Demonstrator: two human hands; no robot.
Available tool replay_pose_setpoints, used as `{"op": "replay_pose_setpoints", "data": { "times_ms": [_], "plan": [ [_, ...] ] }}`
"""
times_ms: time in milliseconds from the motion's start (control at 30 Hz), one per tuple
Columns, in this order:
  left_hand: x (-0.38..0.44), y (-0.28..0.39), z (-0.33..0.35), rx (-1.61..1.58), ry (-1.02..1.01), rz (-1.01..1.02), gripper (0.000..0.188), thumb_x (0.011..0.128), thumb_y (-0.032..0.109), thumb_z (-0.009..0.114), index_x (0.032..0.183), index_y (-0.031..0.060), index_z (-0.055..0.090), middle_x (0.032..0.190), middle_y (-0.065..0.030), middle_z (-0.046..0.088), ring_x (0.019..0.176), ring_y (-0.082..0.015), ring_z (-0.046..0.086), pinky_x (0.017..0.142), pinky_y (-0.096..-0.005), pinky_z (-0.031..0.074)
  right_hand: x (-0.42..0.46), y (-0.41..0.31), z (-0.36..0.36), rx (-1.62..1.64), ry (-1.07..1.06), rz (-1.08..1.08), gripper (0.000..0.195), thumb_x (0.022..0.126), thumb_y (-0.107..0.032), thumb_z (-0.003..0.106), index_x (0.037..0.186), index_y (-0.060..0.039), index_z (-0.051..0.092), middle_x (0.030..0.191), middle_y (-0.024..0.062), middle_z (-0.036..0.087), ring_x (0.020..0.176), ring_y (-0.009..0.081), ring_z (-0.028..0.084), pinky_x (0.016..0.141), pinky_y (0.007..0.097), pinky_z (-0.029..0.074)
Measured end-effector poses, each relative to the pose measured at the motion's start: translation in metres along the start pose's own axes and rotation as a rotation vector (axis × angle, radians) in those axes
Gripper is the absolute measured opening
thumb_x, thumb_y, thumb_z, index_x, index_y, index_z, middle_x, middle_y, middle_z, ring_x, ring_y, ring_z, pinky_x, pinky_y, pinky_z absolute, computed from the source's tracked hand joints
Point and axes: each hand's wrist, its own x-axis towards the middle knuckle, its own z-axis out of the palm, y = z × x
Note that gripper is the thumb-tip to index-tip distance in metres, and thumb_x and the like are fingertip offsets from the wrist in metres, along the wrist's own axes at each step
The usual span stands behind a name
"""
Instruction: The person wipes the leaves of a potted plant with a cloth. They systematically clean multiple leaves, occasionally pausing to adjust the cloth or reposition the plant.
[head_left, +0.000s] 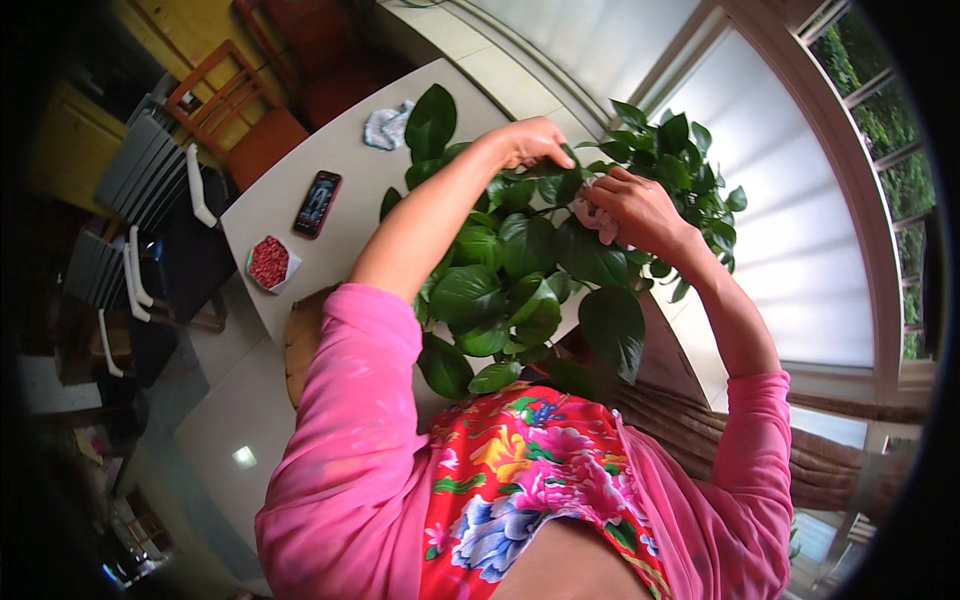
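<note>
A leafy green potted plant with broad glossy leaves stands in front of me; its pot is hidden by the foliage. At the far side of the plant, my left hand grips a green leaf near its edge, thumb on top. My right hand is closed on a crumpled pale pink cloth, held against the leaves just right of my left hand. Behind my right hand grows a second cluster of smaller green leaves by the window.
On the pale table lie a smartphone, a small container of red pieces and a crumpled grey-white cloth. Wooden chairs stand beyond the table at the left. A frosted window and a brown curtain are at the right.
</note>
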Motion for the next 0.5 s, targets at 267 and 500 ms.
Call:
{"op": "replay_pose_setpoints", "data": {
  "times_ms": [267, 500],
  "plan": [
    [-0.005, 0.001, 0.009, -0.197, -0.061, -0.054, 0.012, 0.078, 0.016, 0.066, 0.074, 0.0065, 0.06, 0.057, 0.0014, 0.052, 0.042, -0.0064, 0.043, 0.036, -0.0225, 0.027, 0.013, -0.007, 0.002, -0.011, 0.141, -0.109, 0.034, 0.056, -0.012, 0.066, 0.088, -0.008, 0.059, 0.082, 0.0016, 0.055, 0.08, 0.0212, 0.053, 0.065, 0.0326, 0.049],
    [-0.005, 0.0, 0.013, -0.245, -0.122, -0.009, 0.026, 0.086, 0.032, 0.06, 0.076, 0.0082, 0.056, 0.054, 0.0027, 0.043, 0.041, -0.0083, 0.036, 0.039, -0.0247, 0.026, 0.028, 0.001, 0.037, -0.048, 0.026, -0.156, 0.015, 0.066, -0.016, 0.061, 0.079, -0.0111, 0.055, 0.082, 0.0028, 0.053, 0.087, 0.0208, 0.054, 0.07, 0.0336, 0.049]
  ]
}}
